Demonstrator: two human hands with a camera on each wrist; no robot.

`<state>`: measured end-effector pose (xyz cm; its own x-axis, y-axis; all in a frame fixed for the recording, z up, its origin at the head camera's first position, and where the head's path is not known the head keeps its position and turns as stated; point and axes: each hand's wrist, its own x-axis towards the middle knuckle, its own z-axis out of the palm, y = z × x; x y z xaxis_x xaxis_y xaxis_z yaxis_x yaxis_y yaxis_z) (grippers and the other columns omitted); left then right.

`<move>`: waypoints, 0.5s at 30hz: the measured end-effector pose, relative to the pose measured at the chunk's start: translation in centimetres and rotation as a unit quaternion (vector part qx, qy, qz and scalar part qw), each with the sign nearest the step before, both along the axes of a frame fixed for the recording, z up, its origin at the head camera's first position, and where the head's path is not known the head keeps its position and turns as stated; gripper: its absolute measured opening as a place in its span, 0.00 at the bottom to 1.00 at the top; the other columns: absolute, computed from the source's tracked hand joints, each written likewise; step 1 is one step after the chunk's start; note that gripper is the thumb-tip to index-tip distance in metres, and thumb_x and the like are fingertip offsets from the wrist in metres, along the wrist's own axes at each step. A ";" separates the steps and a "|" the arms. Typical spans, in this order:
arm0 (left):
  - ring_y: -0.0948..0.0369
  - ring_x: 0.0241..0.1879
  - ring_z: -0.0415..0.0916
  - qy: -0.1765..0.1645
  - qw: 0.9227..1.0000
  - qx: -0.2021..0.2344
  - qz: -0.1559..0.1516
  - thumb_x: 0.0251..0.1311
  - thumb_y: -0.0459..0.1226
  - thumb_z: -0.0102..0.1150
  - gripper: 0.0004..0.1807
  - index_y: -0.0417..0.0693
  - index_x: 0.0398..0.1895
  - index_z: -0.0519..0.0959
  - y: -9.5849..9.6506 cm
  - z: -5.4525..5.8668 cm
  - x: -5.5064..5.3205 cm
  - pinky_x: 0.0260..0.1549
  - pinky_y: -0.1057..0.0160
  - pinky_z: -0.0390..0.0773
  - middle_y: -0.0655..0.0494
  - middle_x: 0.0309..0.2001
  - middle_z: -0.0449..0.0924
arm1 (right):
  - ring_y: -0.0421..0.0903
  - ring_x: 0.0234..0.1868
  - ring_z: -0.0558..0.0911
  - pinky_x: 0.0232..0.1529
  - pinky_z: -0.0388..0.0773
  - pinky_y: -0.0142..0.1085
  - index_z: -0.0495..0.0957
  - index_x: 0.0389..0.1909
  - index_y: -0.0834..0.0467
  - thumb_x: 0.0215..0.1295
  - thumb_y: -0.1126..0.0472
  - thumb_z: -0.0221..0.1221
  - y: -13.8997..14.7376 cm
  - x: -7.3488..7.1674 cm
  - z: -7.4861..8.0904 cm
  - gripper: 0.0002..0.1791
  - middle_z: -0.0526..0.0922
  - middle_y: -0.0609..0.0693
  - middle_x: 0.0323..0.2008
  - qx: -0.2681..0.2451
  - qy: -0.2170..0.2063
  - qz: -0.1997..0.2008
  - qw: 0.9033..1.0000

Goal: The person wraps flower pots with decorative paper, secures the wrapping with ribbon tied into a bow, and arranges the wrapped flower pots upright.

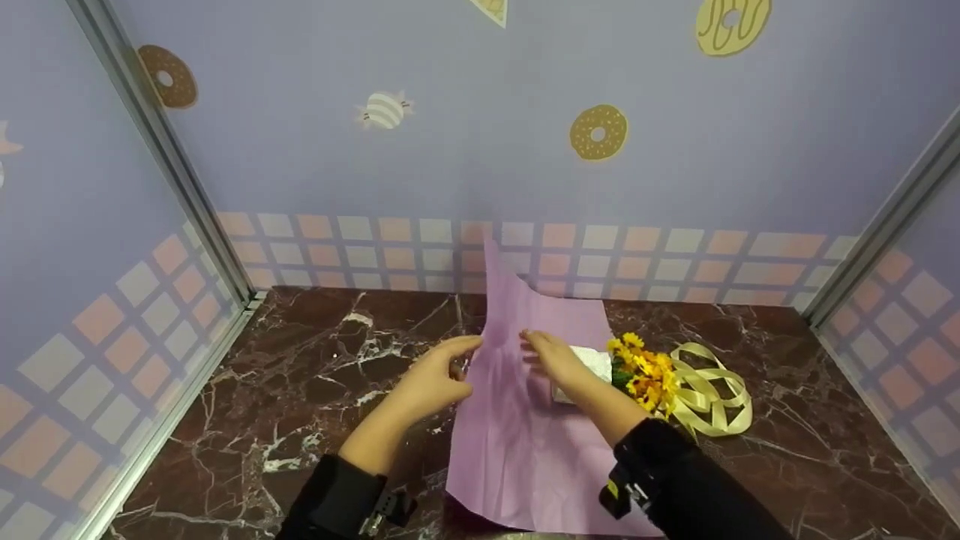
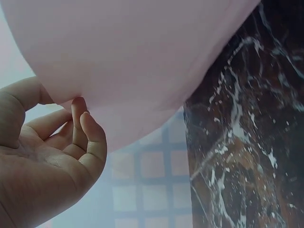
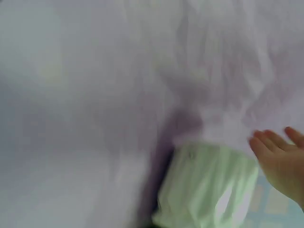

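A sheet of purple wrapping paper [image 1: 525,465] lies on the table with its left side raised. My left hand [image 1: 431,379] pinches that raised edge; in the left wrist view the fingers [image 2: 83,128] meet at the paper's rim. Over the sheet, my right hand [image 1: 555,360] has its fingers extended and holds nothing. Beneath and beside the right forearm lies a bunch of yellow and orange flowers [image 1: 646,375] with a white-wrapped base [image 1: 596,362], partly hidden by the arm. The right wrist view is blurred, but shows the white base [image 3: 206,185] on the paper near the right hand [image 3: 280,159].
A loosely coiled pale yellow ribbon [image 1: 724,405] lies right of the flowers. Dark marbled table [image 1: 322,360] extends to both sides. Patterned walls [image 1: 450,165] with metal corner posts enclose the back and sides.
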<state>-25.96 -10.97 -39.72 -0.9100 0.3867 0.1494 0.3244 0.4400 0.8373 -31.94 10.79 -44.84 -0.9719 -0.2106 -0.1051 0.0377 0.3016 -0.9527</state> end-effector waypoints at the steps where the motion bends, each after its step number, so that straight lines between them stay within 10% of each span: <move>1: 0.63 0.27 0.69 0.002 1.000 -0.001 0.000 0.39 0.19 0.52 0.40 0.33 0.66 0.68 0.2 0.1 0.0 0.22 0.68 0.73 0.41 0.66 0.67 | 0.66 0.64 0.68 0.64 0.65 0.54 0.62 0.68 0.71 0.79 0.50 0.37 -0.4 0.1 -0.3 0.30 0.65 0.71 0.65 -0.025 -0.037 -0.001 0.999; 6: 0.61 0.29 0.71 0.013 1.000 -0.004 -0.017 0.39 0.19 0.53 0.39 0.32 0.65 0.69 1.1 0.3 0.3 0.23 0.68 0.75 0.40 0.66 0.67 | 0.68 0.65 0.66 0.63 0.64 0.56 0.57 0.70 0.70 0.78 0.43 0.32 -1.3 0.4 -1.6 0.37 0.61 0.73 0.67 -0.074 -0.113 -0.018 0.991; 15: 0.60 0.30 0.73 0.000 0.999 -0.003 -0.033 0.41 0.20 0.53 0.40 0.33 0.67 0.67 2.8 0.2 1.0 0.28 0.68 0.76 0.43 0.66 0.66 | 0.67 0.62 0.69 0.61 0.67 0.57 0.52 0.73 0.67 0.78 0.49 0.38 -1.2 -0.6 1.0 0.33 0.63 0.71 0.66 -0.092 0.004 -0.029 0.995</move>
